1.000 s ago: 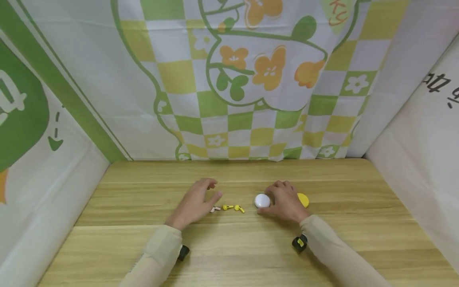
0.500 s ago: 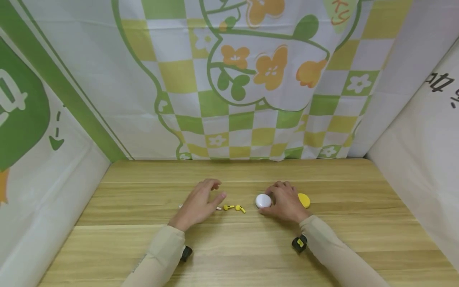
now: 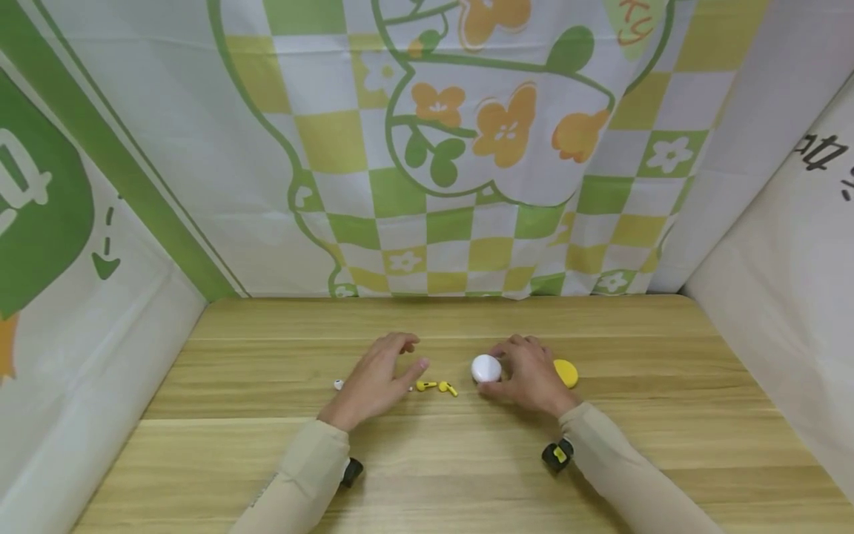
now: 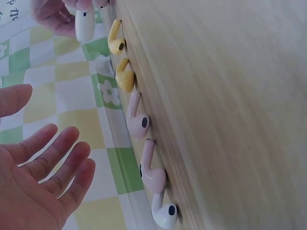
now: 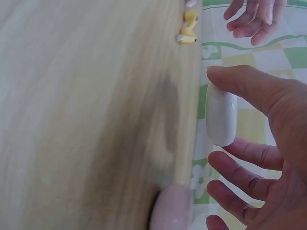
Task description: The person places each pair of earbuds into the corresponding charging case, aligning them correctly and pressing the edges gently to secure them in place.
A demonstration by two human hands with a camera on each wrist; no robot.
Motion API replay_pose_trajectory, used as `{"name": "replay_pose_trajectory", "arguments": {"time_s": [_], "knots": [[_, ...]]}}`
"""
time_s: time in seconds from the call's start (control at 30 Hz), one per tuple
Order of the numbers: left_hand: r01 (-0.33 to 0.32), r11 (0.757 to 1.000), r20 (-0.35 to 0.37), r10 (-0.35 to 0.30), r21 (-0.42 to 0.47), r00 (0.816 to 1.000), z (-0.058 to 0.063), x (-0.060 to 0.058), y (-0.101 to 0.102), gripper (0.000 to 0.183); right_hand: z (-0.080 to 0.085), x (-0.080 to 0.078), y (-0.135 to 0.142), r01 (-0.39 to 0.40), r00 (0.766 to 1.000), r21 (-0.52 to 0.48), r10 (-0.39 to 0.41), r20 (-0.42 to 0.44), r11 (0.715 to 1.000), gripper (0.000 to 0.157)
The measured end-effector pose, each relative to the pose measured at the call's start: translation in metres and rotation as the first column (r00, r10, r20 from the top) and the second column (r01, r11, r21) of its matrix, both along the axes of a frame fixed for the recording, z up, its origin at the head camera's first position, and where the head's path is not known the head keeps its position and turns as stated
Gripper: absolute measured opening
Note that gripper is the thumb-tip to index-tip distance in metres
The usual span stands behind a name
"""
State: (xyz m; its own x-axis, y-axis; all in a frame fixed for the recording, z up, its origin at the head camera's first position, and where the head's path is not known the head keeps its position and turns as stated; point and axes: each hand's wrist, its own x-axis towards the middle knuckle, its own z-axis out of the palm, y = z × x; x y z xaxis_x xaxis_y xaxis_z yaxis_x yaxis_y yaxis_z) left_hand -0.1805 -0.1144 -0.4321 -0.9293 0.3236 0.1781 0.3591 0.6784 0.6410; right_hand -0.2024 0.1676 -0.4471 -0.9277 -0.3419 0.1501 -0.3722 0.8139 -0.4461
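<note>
My right hand pinches a round white earbud case between thumb and fingers. In the right wrist view the white case stands on edge, raised off the tabletop. My left hand hovers above the row of earbuds with its fingers loosely spread, holding nothing. In the left wrist view two yellow earbuds lie nearest the case, then two pink earbuds, then a white earbud. From the head view, my left hand hides most of the pink and white ones.
A yellow round case lies just right of my right hand. A pink case rests on the table beneath that hand, hidden in the head view. The wooden table ends at a patterned cloth wall at the back.
My left hand has drifted right over the earbuds, uncovering a white earbud at its left. The white case in my right hand has risen slightly and shifted left since half a second ago.
</note>
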Motion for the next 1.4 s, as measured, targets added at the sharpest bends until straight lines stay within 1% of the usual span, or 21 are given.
{"name": "replay_pose_trajectory", "arguments": {"time_s": [0.17,0.37,0.57,0.7,0.8,0.9,1.13,1.3,1.4], "knots": [[0.001,1.000,-0.004,-0.001,-0.005,1.000,0.002,0.002,0.004,0.052,0.007,0.005,-0.004,-0.028,0.999,-0.059,0.026,-0.039,0.998,0.053],[0.019,1.000,-0.025,-0.019,0.006,1.000,0.006,0.005,0.007,0.051,0.018,0.010,-0.008,-0.075,0.995,-0.142,0.065,-0.074,0.987,0.052],[0.037,0.999,-0.043,-0.036,0.015,0.998,0.010,0.007,0.011,0.050,0.027,0.015,-0.010,-0.113,0.991,-0.180,0.099,-0.086,0.977,0.050],[0.065,0.997,-0.056,-0.063,0.036,0.996,0.014,0.008,0.014,0.048,0.032,0.018,-0.011,-0.121,0.991,-0.204,0.106,-0.080,0.971,0.050],[0.090,0.994,-0.068,-0.087,0.055,0.994,0.018,0.009,0.017,0.044,0.037,0.022,-0.012,-0.128,0.991,-0.229,0.112,-0.078,0.965,0.051],[0.114,0.990,-0.069,-0.109,0.078,0.992,0.022,0.010,0.020,0.038,0.041,0.025,-0.014,-0.151,0.987,-0.255,0.133,-0.089,0.955,0.051],[0.161,0.975,-0.046,-0.156,0.153,0.987,0.028,0.011,0.027,0.032,0.050,0.031,-0.017,-0.218,0.973,-0.278,0.184,-0.142,0.935,0.053],[0.163,0.971,-0.010,-0.164,0.176,0.986,0.031,0.012,0.030,0.033,0.054,0.034,-0.020,-0.269,0.957,-0.278,0.225,-0.181,0.922,0.054],[0.178,0.967,0.009,-0.183,0.184,0.983,0.033,0.013,0.032,0.035,0.056,0.035,-0.021,-0.294,0.948,-0.269,0.244,-0.202,0.917,0.054]]}}
